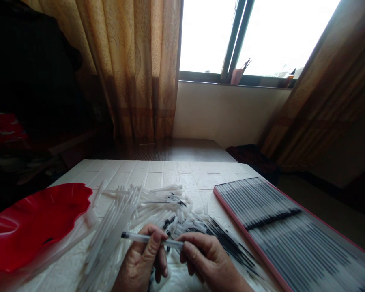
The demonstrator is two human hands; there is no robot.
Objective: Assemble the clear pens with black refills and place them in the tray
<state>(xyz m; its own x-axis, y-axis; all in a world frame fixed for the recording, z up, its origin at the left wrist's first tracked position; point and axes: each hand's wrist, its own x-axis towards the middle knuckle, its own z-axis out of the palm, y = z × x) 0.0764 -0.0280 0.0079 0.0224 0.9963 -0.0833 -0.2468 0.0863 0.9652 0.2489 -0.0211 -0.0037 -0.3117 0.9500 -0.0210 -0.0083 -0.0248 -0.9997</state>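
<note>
A translucent pen [134, 236] with a black plug at its left end lies level between my two hands. My left hand [141, 257] is closed, pinching the middle of its barrel between thumb and fingers. At the pen's right end, the thumb and forefinger of my right hand [208, 257] grip it, hiding the tip. Under and beyond the hands are loose clear pen barrels [109, 227], heaped to the left. Small clear and black parts [178, 223] lie in a pile just behind the pen. To the right of these, thin black refills [225, 239] are spread out.
A shallow pink-edged box [280, 211] filled with rows of pens stands at the right of the white brick-patterned tabletop [197, 178]. At the left sits a red wavy-rimmed tray [57, 198]. Behind the tabletop is a dark surface [194, 150] below the window.
</note>
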